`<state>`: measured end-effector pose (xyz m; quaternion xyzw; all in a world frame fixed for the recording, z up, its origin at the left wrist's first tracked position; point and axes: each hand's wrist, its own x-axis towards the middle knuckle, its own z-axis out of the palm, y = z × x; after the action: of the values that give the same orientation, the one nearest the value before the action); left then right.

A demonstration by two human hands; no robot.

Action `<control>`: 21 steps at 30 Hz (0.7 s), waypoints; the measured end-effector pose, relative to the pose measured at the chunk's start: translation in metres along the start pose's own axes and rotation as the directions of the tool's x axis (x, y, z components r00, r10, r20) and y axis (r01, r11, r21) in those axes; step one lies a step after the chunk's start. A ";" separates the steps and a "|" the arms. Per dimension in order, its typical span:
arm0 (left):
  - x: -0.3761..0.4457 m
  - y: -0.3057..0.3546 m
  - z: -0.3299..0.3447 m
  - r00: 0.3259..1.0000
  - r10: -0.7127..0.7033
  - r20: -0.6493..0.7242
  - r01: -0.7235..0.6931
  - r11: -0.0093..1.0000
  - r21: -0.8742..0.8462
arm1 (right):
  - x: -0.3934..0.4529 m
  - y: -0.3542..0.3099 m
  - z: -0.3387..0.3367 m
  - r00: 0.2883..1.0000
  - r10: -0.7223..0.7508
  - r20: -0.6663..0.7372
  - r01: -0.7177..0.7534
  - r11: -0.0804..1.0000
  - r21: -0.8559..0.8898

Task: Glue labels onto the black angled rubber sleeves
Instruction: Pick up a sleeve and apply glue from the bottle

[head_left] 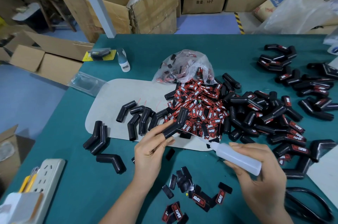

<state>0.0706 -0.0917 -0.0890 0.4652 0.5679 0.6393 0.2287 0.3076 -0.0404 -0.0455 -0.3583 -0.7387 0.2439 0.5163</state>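
While the left hand point(151, 150) pinches one leg of a black angled rubber sleeve point(175, 123) above the green bench point(76, 178), its long axis running up-right, the right hand point(256, 167) clasps a translucent plastic glue bottle point(237, 157), nozzle aimed left toward the sleeve, near it.

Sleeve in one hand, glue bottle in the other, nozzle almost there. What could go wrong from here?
1. The left hand pinches the sleeve close to where the glue bottle points, so glue may reach the fingers.
2. The nozzle hovers over the heap of loose labels; a drip could stick some together.
3. The right hand squeezing hard may flood the sleeve.
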 end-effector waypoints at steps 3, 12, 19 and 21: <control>0.001 0.003 0.000 1.000 0.023 -0.007 -0.023 0.999 0.045 | 0.000 0.000 0.001 1.000 -0.009 0.001 0.009 1.000 0.010; 0.000 0.004 0.001 1.000 0.028 -0.010 -0.028 0.999 0.017 | 0.000 0.000 0.001 1.000 -0.005 -0.004 0.005 1.000 -0.005; -0.001 0.001 -0.001 1.000 0.014 -0.012 -0.014 1.000 0.009 | 0.000 0.000 0.000 1.000 0.008 -0.002 -0.008 1.000 0.002; -0.002 0.000 0.000 1.000 0.004 -0.012 -0.004 1.000 -0.006 | -0.001 0.001 0.000 1.000 -0.005 0.006 0.005 1.000 -0.002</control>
<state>0.0713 -0.0933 -0.0897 0.4621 0.5664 0.6442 0.2252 0.3077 -0.0400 -0.0468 -0.3560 -0.7415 0.2429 0.5143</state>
